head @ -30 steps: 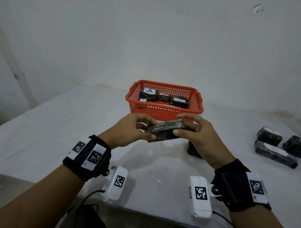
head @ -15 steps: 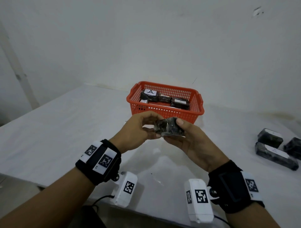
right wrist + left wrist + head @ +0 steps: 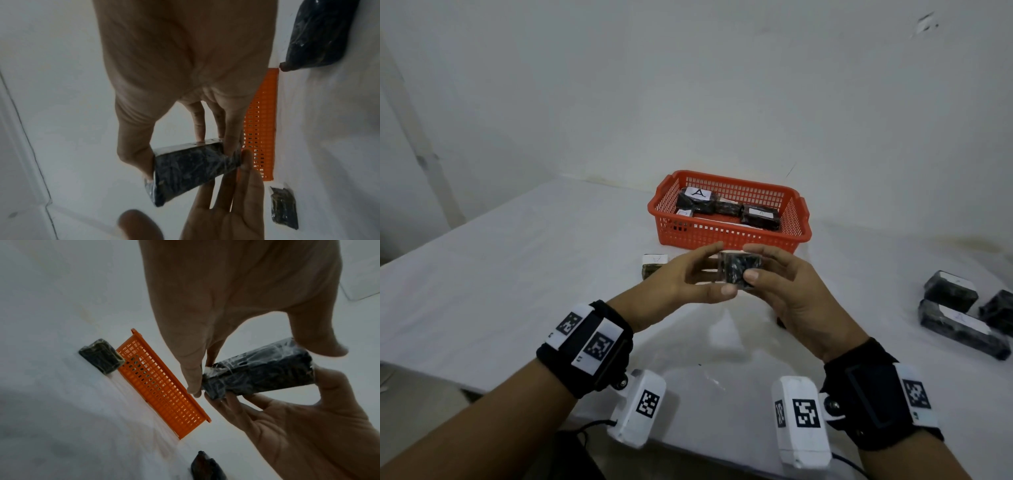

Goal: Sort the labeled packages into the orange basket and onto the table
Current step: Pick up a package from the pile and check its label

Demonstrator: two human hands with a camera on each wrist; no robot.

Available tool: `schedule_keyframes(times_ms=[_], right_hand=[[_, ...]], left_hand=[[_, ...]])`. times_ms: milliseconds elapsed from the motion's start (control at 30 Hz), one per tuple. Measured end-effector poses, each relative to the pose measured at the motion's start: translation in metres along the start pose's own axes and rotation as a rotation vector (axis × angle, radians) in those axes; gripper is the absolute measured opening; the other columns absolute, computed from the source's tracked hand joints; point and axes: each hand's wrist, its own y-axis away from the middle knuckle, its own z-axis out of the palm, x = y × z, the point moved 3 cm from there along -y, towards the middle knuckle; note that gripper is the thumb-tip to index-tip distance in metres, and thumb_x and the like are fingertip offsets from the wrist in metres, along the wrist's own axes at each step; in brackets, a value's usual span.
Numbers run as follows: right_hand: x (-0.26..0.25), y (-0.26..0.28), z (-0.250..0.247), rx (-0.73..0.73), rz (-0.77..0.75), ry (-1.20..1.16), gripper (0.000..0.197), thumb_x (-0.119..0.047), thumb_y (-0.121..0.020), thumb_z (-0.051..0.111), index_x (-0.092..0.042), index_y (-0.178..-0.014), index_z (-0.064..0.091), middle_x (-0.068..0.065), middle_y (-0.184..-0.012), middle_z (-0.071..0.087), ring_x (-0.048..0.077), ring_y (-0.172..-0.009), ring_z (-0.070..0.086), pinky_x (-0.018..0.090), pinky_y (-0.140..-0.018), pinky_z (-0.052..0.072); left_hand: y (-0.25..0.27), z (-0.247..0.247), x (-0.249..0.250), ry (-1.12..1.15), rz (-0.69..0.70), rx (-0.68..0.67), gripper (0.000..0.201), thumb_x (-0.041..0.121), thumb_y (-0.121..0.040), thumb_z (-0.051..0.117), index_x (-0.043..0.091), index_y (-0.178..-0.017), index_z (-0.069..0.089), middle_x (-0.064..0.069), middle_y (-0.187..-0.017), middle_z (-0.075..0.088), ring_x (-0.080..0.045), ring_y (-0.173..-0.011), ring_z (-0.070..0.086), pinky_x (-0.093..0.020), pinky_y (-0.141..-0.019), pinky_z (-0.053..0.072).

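Both hands hold one dark, film-wrapped package in the air just in front of the orange basket. My left hand pinches it between thumb and fingers from the left. From the right, my right hand grips it, thumb on the near face. In the left wrist view the package lies between both hands' fingertips. A pale strip runs along one edge of the package; no letter shows. The basket holds several dark packages, one labeled A.
A small labeled package lies on the white table left of the basket's front. Three dark packages sit at the right edge. Another dark package lies on the table beneath my right hand. A wall rises behind the basket.
The package was held crosswise by its two ends; the hands have turned it so one end points toward me. The small package on the table has come into view.
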Motion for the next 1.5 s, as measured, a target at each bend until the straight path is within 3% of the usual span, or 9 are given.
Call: schedule_keyframes(times_ms=[133,267,467,667,867,1133,1300,1400,1500], right_hand=[[0.003,0.002,-0.003,-0.021,0.057,-0.012,0.077,-0.038,-0.064,0.088,-0.013,-0.133,0.065,0.008,-0.132,0.072,0.027,-0.126,0.068,0.046,-0.109,0.054],[0.001,0.006,0.0,-0.061,0.05,-0.011,0.07,-0.04,-0.07,0.083,-0.016,-0.134,0.066,0.004,-0.132,0.073,0.024,-0.125,0.069,0.037,-0.102,0.057],[-0.001,0.008,0.002,-0.025,-0.026,0.047,0.05,-0.036,-0.084,0.078,-0.015,-0.129,0.071,0.005,-0.125,0.077,0.023,-0.119,0.072,0.038,-0.103,0.058],[0.0,0.011,0.004,-0.085,0.02,0.061,0.059,-0.039,-0.077,0.081,-0.022,-0.132,0.069,0.002,-0.13,0.074,0.025,-0.124,0.07,0.044,-0.108,0.054],[-0.002,0.012,0.0,-0.067,-0.014,0.066,0.074,-0.036,-0.07,0.084,-0.018,-0.138,0.062,0.001,-0.134,0.072,0.02,-0.124,0.069,0.045,-0.111,0.053],[-0.01,0.016,0.004,-0.107,-0.018,0.094,0.044,-0.03,-0.086,0.074,-0.027,-0.13,0.068,-0.006,-0.127,0.076,0.017,-0.122,0.071,0.03,-0.103,0.057],[-0.007,0.017,0.005,-0.057,-0.011,0.083,0.061,-0.045,-0.074,0.078,-0.024,-0.13,0.069,-0.004,-0.123,0.077,0.018,-0.118,0.073,0.035,-0.104,0.057],[-0.005,0.016,0.005,-0.018,-0.015,0.069,0.064,-0.039,-0.072,0.081,-0.018,-0.131,0.067,-0.001,-0.123,0.077,0.021,-0.116,0.074,0.04,-0.105,0.057],[-0.004,0.017,0.005,-0.048,0.032,0.078,0.058,-0.033,-0.079,0.081,-0.025,-0.134,0.066,-0.004,-0.13,0.074,0.022,-0.121,0.072,0.046,-0.107,0.056]], left_hand=[[0.0,0.004,0.005,0.03,0.032,0.069,0.061,0.04,-0.078,0.086,0.037,-0.131,0.057,0.013,-0.123,0.073,-0.002,-0.115,0.068,-0.021,-0.094,0.056],[-0.001,0.004,0.007,-0.011,0.053,0.114,0.082,0.051,-0.065,0.078,0.027,-0.14,0.055,0.006,-0.133,0.069,-0.01,-0.125,0.064,-0.037,-0.111,0.05],[0.005,0.009,0.013,-0.007,0.04,0.025,0.047,0.036,-0.085,0.073,0.032,-0.131,0.062,0.011,-0.129,0.071,-0.007,-0.123,0.066,-0.034,-0.109,0.051],[0.002,0.006,0.012,0.006,0.046,0.101,0.066,0.053,-0.077,0.068,0.022,-0.135,0.063,0.001,-0.128,0.073,-0.019,-0.122,0.067,-0.051,-0.113,0.048],[0.004,0.008,0.013,0.015,0.045,0.027,0.055,0.036,-0.089,0.072,0.02,-0.14,0.06,0.001,-0.133,0.07,-0.016,-0.123,0.067,-0.04,-0.109,0.051],[-0.001,0.004,0.01,0.01,0.026,0.083,0.081,0.055,-0.072,0.08,0.023,-0.142,0.056,0.005,-0.134,0.069,-0.015,-0.123,0.067,-0.045,-0.112,0.05],[0.001,0.004,0.009,-0.005,0.009,0.064,0.086,0.061,-0.069,0.081,0.025,-0.143,0.055,0.006,-0.134,0.069,-0.015,-0.124,0.067,-0.047,-0.112,0.049],[0.001,0.007,0.012,-0.036,0.01,0.049,0.081,0.057,-0.07,0.079,0.027,-0.141,0.056,0.009,-0.132,0.07,-0.011,-0.122,0.067,-0.043,-0.11,0.051],[0.0,0.006,0.012,-0.017,0.029,0.087,0.078,0.048,-0.069,0.082,0.025,-0.139,0.058,0.007,-0.13,0.07,-0.011,-0.122,0.066,-0.045,-0.107,0.054]])
